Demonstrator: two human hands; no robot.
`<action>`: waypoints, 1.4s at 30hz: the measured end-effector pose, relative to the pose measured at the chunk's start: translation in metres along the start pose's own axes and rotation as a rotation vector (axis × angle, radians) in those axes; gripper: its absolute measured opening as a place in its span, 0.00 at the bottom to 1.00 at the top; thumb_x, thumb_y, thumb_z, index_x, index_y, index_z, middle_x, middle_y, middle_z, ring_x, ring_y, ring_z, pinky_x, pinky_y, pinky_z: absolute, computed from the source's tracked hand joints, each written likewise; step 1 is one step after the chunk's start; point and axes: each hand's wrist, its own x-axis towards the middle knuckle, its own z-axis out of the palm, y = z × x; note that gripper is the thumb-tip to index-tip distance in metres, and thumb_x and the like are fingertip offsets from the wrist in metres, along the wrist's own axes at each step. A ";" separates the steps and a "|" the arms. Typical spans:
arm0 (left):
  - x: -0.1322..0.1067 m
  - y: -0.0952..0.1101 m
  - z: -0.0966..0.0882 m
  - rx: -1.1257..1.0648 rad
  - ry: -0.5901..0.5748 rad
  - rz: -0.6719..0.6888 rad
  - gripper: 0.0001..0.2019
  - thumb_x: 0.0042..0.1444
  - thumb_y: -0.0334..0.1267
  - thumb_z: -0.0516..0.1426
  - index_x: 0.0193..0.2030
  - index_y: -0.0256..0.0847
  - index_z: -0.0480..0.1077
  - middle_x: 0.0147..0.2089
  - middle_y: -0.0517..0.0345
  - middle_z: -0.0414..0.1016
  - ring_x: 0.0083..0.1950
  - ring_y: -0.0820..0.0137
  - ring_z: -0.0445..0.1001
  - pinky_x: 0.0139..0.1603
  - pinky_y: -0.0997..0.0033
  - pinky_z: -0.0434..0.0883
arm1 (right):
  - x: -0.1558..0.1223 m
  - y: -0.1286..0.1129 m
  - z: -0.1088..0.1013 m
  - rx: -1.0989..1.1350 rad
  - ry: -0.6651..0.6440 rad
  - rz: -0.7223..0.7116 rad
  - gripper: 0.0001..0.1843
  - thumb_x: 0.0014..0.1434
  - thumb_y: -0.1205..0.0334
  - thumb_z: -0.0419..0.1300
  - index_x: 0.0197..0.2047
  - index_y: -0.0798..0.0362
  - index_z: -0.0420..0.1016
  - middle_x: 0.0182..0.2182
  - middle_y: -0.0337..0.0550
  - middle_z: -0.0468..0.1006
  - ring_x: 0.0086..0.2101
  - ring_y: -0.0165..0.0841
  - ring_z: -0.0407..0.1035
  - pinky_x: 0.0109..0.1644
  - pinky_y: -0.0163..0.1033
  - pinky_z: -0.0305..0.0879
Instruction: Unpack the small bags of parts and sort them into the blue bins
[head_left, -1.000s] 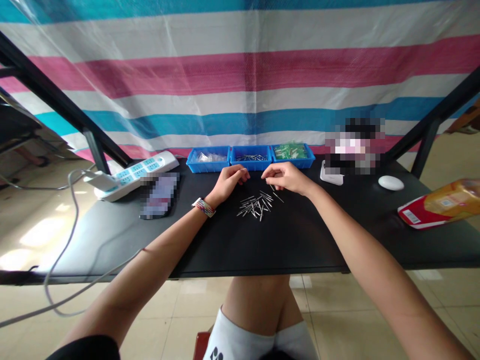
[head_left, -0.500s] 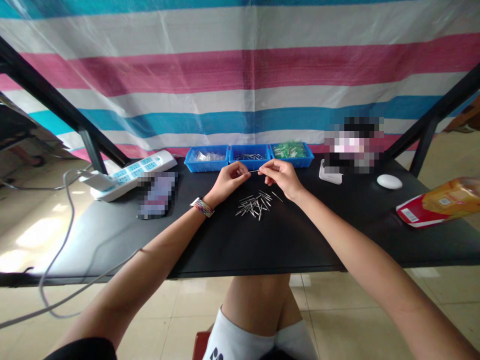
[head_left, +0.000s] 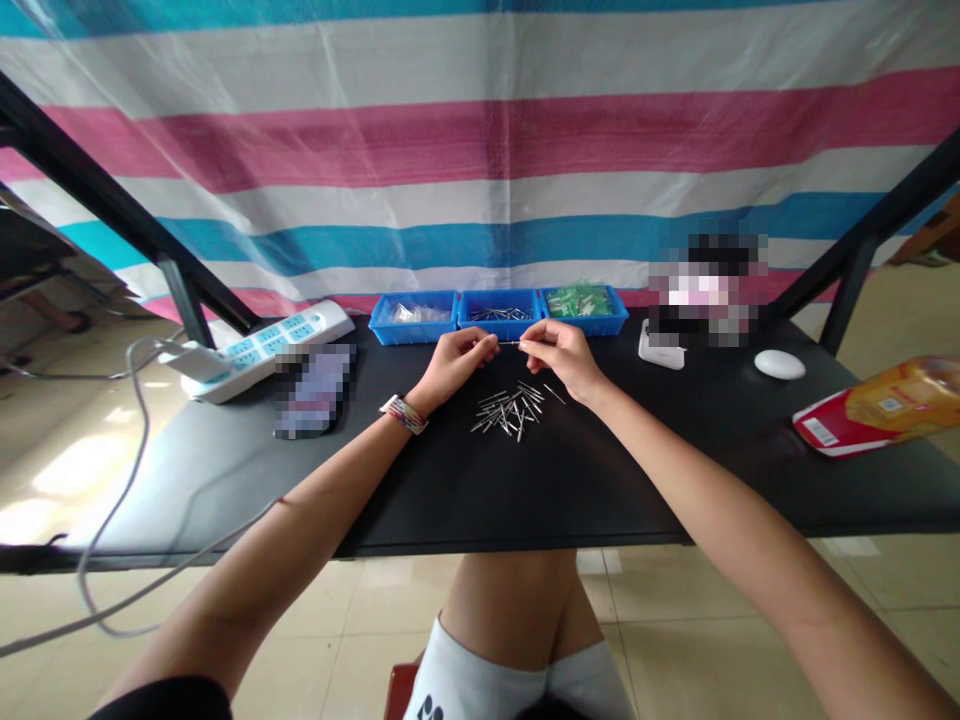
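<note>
Between my hands runs a thin metal pin, held level just in front of the blue bins. My left hand pinches one end of it between thumb and fingers, and my right hand pinches the other end. Its tips are covered by my fingers. On the black table below lies a loose pile of similar metal pins, with one pin apart at its right. Behind my hands stand three joined blue bins: clear small parts at left, metal pins in the middle, green pieces at right.
A white power strip with a plugged-in adapter and a grey cable occupies the left, near a blurred phone-like object. At right are a white case, a white oval object and a bottle lying on its side.
My hands have shifted very slightly, with the pin still between them. The pile and bins look the same.
</note>
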 end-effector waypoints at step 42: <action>0.001 0.000 -0.002 -0.098 -0.013 -0.026 0.23 0.64 0.58 0.62 0.31 0.39 0.77 0.32 0.53 0.78 0.33 0.68 0.75 0.35 0.69 0.71 | 0.004 -0.026 -0.040 -0.803 -0.386 -0.016 0.02 0.51 0.66 0.72 0.29 0.51 0.84 0.26 0.39 0.83 0.30 0.35 0.75 0.35 0.38 0.65</action>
